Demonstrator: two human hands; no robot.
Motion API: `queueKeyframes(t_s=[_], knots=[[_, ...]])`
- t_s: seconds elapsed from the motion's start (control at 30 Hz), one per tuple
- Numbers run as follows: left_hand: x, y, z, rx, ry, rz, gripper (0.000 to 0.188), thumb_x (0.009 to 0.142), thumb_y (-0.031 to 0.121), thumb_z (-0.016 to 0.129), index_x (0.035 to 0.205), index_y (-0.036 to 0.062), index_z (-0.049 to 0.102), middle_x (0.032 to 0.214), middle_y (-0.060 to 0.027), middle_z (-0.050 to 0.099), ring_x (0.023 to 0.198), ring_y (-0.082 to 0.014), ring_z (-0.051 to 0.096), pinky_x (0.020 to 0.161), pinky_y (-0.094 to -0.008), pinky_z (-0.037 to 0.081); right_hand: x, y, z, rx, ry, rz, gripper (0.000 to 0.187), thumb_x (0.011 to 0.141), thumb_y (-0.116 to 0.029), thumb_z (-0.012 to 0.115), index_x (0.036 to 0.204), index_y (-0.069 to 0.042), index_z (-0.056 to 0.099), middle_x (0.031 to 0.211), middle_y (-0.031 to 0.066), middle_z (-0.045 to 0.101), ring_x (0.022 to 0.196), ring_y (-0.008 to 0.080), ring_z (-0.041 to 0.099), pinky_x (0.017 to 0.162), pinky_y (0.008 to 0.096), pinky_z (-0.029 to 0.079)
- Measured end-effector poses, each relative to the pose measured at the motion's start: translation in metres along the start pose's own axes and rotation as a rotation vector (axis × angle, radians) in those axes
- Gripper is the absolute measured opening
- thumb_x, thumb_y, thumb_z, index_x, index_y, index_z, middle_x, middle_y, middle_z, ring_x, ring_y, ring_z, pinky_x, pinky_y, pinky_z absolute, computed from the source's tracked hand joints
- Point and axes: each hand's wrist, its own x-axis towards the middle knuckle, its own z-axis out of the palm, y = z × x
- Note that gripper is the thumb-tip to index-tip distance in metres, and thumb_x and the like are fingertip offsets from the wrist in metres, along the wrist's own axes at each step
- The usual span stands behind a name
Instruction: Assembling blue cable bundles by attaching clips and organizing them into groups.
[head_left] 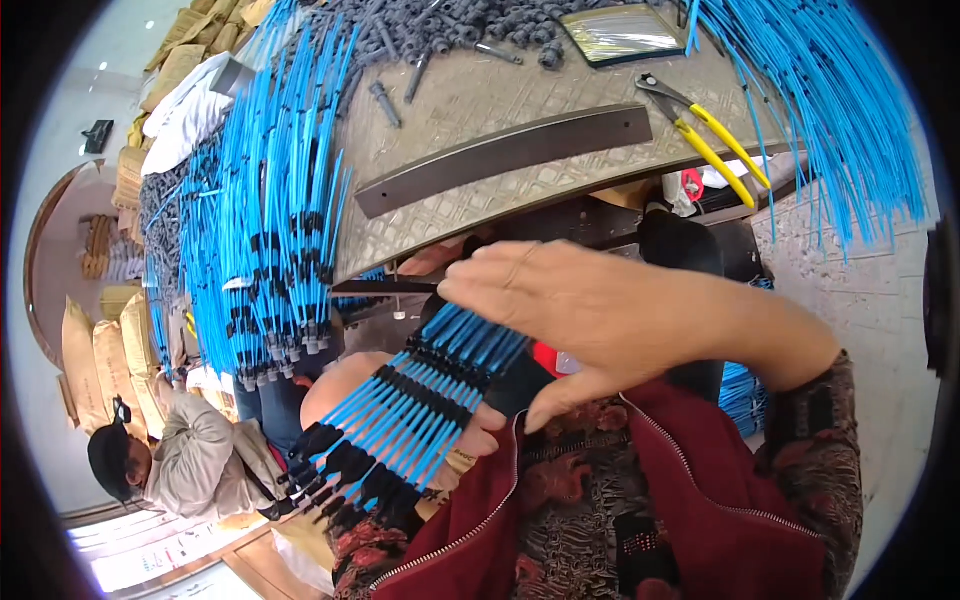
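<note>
Head view: a bundle of blue strips (pixel 405 410) with black fittings in bands sits on the wearer's side of the tabletop (pixel 450 120), between the tabletop's front edge and the maroon jacket (pixel 690 450). The strips lie side by side in a flat, slightly fanned row, and their long axis slants from the lower left up toward that front edge and the right hand (pixel 570 305). The left hand (pixel 335 390) is nearer, in contact under the row, its grip closed around the bundle with fingertips showing past the right side. The right hand's grip is spread: fingers straight and side by side, thumb well apart, nothing pinched. The fingers overlap the bundle's end closest to the tabletop; whether they touch it, I cannot tell. On the tabletop rest a dark bar (pixel 510 158), yellow-handled cutters (pixel 711 159) toward its right end and a heap of grey plastic pieces (pixel 430 30) along its far side. More blue strips (pixel 285 190) crowd the tabletop's left end.
</note>
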Motion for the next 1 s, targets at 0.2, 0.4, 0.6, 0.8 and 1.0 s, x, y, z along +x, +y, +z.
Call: queueKeyframes(t_s=[0.2,0.4,0.6,0.8,1.0], knots=[[0.000,-0.018,-0.042,-0.274,-0.277,-0.311,0.049,0.097,0.028,0.018,0.137,0.0012,0.026,0.138,-0.0218,0.031,0.126,-0.0459,0.029,0.106,-0.0551,0.021,-0.009,0.028,0.088,0.226,-0.038,0.099,0.091,0.067,-0.044,0.073,0.131,0.004,0.030,0.130,0.0226,0.039,0.122,0.0382,0.036,0.100,0.0423,0.032],[0.000,-0.024,-0.052,-0.310,-0.315,-0.467,0.052,0.096,0.037,0.013,0.141,0.0120,0.017,0.145,-0.0105,0.018,0.132,-0.0371,0.019,0.108,-0.0521,0.013,-0.024,0.034,0.107,0.171,-0.061,0.127,0.092,0.067,-0.046,0.072,0.132,0.003,0.029,0.132,0.0236,0.037,0.125,0.0385,0.033,0.103,0.0428,0.029],[0.005,-0.030,-0.026,-0.488,-0.069,-0.440,0.053,0.096,0.042,0.010,0.144,0.0192,0.011,0.150,-0.0029,0.010,0.135,-0.0307,0.016,0.110,-0.0501,0.008,-0.015,0.028,0.120,0.529,0.062,-0.132,0.074,0.076,-0.049,0.063,0.125,0.002,0.043,0.131,0.0238,0.038,0.123,0.0398,0.036,0.101,0.0442,0.030],[0.002,-0.036,-0.048,-0.357,-0.061,-0.360,0.050,0.097,0.036,0.015,0.143,0.0190,0.014,0.149,-0.0041,0.016,0.127,-0.0293,0.030,0.108,-0.0502,0.013,-0.003,0.017,0.110,0.789,0.043,-0.148,0.075,0.080,-0.055,0.054,0.125,0.005,0.043,0.136,0.0225,0.033,0.127,0.0380,0.031,0.105,0.0430,0.023],[0.005,-0.010,-0.059,-0.208,-0.003,-0.233,0.045,0.096,0.022,0.023,0.137,0.0058,0.023,0.139,-0.0158,0.028,0.117,-0.0339,0.041,0.102,-0.0500,0.026,-0.005,0.026,0.101,0.921,0.059,0.023,0.109,0.072,-0.066,0.057,0.140,0.005,0.009,0.142,0.0236,0.024,0.132,0.0333,0.026,0.105,0.0408,0.022]])
